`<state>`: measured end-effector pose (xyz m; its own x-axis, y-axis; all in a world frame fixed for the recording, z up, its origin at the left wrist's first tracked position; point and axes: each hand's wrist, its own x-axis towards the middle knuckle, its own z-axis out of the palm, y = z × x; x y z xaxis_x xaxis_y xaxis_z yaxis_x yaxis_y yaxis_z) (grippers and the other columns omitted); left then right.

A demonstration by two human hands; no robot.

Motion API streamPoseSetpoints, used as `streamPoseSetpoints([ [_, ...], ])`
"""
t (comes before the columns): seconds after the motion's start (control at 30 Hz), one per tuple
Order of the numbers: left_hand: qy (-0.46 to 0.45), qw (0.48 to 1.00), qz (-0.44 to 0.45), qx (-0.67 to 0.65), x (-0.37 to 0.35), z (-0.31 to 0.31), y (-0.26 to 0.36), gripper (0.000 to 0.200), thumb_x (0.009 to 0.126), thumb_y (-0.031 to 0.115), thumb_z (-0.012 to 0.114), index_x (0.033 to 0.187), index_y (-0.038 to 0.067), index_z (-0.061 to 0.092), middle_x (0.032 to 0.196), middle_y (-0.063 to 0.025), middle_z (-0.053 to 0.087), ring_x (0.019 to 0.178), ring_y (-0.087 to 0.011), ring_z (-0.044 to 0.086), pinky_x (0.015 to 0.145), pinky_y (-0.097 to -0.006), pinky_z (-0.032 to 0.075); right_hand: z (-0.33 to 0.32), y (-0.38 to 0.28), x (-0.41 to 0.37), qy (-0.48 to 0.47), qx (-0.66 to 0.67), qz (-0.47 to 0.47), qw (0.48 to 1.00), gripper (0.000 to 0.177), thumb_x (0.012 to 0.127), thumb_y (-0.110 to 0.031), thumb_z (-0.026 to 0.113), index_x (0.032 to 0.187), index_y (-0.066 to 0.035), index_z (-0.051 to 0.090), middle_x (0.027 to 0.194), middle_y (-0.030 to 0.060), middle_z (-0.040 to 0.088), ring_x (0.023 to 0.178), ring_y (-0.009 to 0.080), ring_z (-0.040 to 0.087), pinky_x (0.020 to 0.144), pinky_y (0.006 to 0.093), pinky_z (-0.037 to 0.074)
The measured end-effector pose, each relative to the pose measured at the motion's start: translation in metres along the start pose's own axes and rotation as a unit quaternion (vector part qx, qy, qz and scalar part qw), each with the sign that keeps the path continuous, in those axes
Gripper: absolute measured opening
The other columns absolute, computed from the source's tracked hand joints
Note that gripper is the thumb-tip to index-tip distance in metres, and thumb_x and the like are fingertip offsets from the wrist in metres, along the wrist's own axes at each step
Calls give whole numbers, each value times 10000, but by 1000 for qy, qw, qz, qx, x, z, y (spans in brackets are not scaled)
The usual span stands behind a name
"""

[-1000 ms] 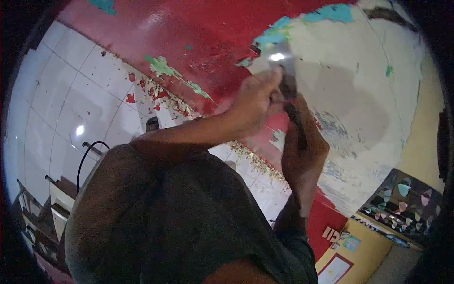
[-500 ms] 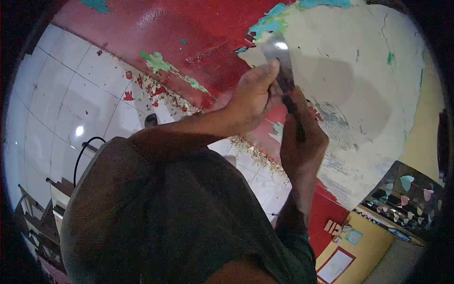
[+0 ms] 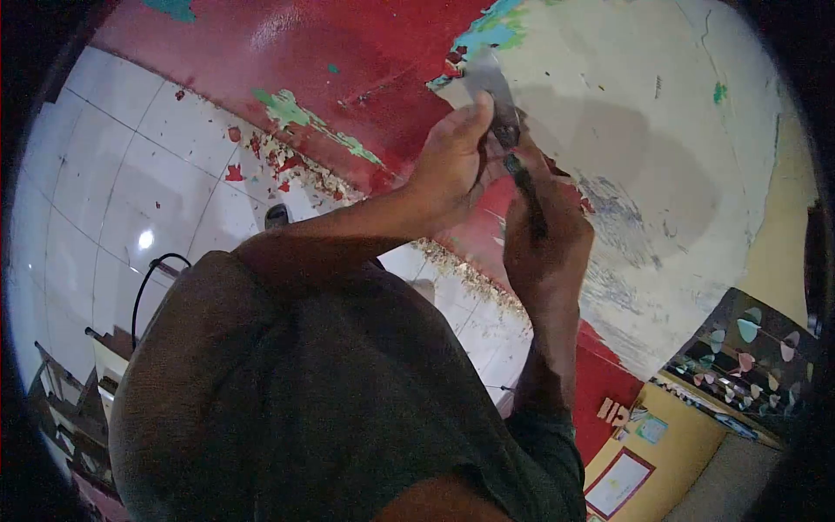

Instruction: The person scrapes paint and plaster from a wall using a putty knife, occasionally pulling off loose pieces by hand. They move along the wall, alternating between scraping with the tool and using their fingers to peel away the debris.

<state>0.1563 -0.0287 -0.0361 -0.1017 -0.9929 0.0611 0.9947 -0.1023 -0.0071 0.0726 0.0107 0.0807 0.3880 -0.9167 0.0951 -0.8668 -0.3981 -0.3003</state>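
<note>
The scraper (image 3: pixel 504 130) is serving as the reference for all positions. It is lying across the work surface at a slant, its blade pointing up and slightly left in view, over the ragged border between the red paint (image 3: pixel 374 52) and the pale bared area (image 3: pixel 626 130). Contact between the blade edge and the surface is not showing clearly.

The right hand (image 3: pixel 552 230) is gripping the scraper's dark handle; its fingers are clamping around that handle, partly hidden from view. The left hand (image 3: pixel 452 152) is steadying the scraper from its left side: the thumb is lying against the blade, and the other fingers are bending behind the neck, closing on the tool.

Turquoise paint (image 3: pixel 487 35) is edging the border just above the scraper. The red paint is extending to the left of the scraper, where a light-green patch (image 3: pixel 300 113) is showing through. The pale bared area is spreading to its right. Paint debris (image 3: pixel 470 278) is lying below the scraper, along the edge of the white tiled floor (image 3: pixel 113 157). A dark panel (image 3: pixel 739 348) with leaf-like shapes and a red-bordered sheet (image 3: pixel 619 483) are standing well apart from the scraper, toward the lower right.
</note>
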Motion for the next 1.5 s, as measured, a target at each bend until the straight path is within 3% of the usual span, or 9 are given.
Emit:
streamPoseSetpoints([
  [0.3,71,997,21,34,-2,10,-3,384,926,437,460,920,69,570,779,-45,616,707,-150,607,652,-286,512,2,4,-3,23,39,-27,999,408,818,-13,530,1216,-99,552,919,205,636,757,244,641,690,335,491],
  [0.63,118,987,5,113,-5,10,7,380,943,404,443,1002,43,546,938,-46,613,813,-143,609,741,-288,517,-4,9,1,20,45,-60,997,404,817,-18,528,1219,-59,540,902,221,631,773,310,645,666,361,494],
  [0.77,97,993,39,49,3,-5,3,374,939,409,449,995,51,541,896,-45,608,799,-152,609,727,-289,520,23,12,17,19,-3,-64,998,428,802,-25,536,1227,-71,540,691,157,584,579,199,548,588,310,452],
  [0.87,114,993,11,41,-4,4,10,356,948,393,438,969,54,544,839,-38,604,749,-141,600,695,-277,513,10,2,14,-38,29,-11,999,446,791,-17,532,1234,-70,532,950,221,633,709,293,631,644,352,488],
  [1.17,118,985,-12,127,-5,5,2,342,935,373,486,893,40,553,731,-35,589,656,-123,581,593,-258,488,5,9,0,-31,24,3,999,426,836,-35,516,1260,-72,509,910,160,651,704,169,595,680,304,473],
  [1.23,76,936,-27,342,-9,-12,22,355,907,383,542,857,32,560,734,-32,597,640,-118,577,591,-257,482,4,16,-8,-20,62,13,998,440,829,-12,516,1265,-70,502,990,182,634,819,214,608,739,315,475],
  [1.27,90,864,99,486,-7,-29,34,366,884,398,570,832,35,564,732,-33,602,641,-113,577,581,-260,480,-1,20,-16,-26,76,29,996,451,822,10,518,1266,-67,500,1047,198,617,911,258,611,785,325,475],
  [1.33,98,617,337,704,0,-51,58,393,839,426,628,782,41,571,728,-36,612,641,-104,579,563,-268,477,-7,33,-35,-36,126,58,990,444,822,19,518,1259,-59,501,1118,209,596,1014,307,607,842,338,472],
  [1.5,47,479,375,792,8,-30,91,370,792,409,671,784,56,558,675,-116,610,572,-247,608,498,-377,461,41,105,-98,-76,60,104,990,375,851,-55,491,1224,-51,524,1037,223,617,997,298,610,865,341,453],
])
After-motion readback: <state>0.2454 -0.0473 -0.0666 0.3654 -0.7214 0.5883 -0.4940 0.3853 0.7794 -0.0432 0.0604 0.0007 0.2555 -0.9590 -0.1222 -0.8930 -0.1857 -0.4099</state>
